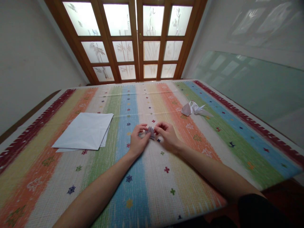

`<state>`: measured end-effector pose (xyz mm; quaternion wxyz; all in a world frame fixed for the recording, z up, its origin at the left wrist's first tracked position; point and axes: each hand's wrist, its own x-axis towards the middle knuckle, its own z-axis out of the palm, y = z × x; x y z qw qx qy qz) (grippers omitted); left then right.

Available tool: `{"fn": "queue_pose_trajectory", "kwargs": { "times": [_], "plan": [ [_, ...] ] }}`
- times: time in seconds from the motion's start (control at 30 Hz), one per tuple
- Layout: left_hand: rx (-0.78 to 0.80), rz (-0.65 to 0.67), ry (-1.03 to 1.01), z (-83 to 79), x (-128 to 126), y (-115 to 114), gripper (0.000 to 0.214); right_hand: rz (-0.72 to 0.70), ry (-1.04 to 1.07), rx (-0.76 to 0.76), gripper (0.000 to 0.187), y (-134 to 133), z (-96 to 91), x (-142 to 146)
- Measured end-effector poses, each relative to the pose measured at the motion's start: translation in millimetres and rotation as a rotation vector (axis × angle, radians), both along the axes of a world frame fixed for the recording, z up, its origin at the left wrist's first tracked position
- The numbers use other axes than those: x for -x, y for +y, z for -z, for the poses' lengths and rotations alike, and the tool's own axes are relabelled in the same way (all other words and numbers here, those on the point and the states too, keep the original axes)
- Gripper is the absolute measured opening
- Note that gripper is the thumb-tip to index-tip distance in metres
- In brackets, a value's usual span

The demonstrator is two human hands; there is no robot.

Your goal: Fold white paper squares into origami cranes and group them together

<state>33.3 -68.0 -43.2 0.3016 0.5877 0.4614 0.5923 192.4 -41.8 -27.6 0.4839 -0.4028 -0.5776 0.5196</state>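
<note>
While loose white sheets (86, 128) lie flat in an uneven stack toward the left of the striped cloth (106, 186), they show no folding work beyond some faint crease-like lines. Right of them, near the middle, the left hand (138, 139) is curled nearly closed, thumb and fingers pinching a small greyish folded paper (151, 131). That piece sits between both hands, just above or touching the cloth; which, I cannot tell. The right hand (167, 134) has thumb and forefinger brought together at its right edge, apparently gripping it too. Farther right and back lies a folded paper shape (194, 108) with pointed parts, seemingly finished. So one piece looks done, the small one looks partway through its folds, and the sheets remain unworked.
</note>
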Motion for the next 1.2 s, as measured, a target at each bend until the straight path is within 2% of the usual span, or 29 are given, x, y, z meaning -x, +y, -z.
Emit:
{"fn": "queue_pose_trajectory", "kwargs": {
  "times": [0.1, 0.2, 0.4, 0.47, 0.63, 0.9, 1.1, 1.2],
  "plan": [
    [-0.011, -0.081, 0.056, -2.0, 0.8, 0.9, 0.006, -0.011, 0.061, -0.036, 0.019, 0.9, 0.9, -0.5],
    [0.002, -0.111, 0.051, -1.9, 0.9, 0.9, 0.003, -0.068, 0.109, 0.01, 0.02, 2.2, 1.8, -0.7],
    [0.178, 0.035, -0.141, 1.1, -2.8, -0.7, 0.013, -0.166, 0.102, 0.07, 0.025, 3.6, 5.3, -0.5],
    [0.189, 0.085, -0.19, 0.5, -4.3, -1.9, 0.017, -0.169, 0.082, 0.063, 0.026, 3.7, 5.6, -0.3],
    [0.151, 0.151, -0.186, -1.4, -4.4, -3.3, 0.024, -0.158, -0.04, -0.03, 0.025, 1.5, 3.5, 0.3],
    [0.146, 0.126, -0.201, 0.1, -2.6, -1.3, 0.023, -0.111, -0.252, -0.298, 0.014, -6.8, 4.3, -0.7],
    [0.175, 0.129, -0.242, 1.1, -3.4, 1.1, 0.018, -0.068, -0.233, -0.305, 0.021, -6.9, 5.7, -0.9],
    [0.178, 0.138, -0.244, 0.3, -3.5, 0.9, 0.019, -0.071, -0.281, -0.372, 0.021, -7.4, 7.6, -1.2]
  ]
}}
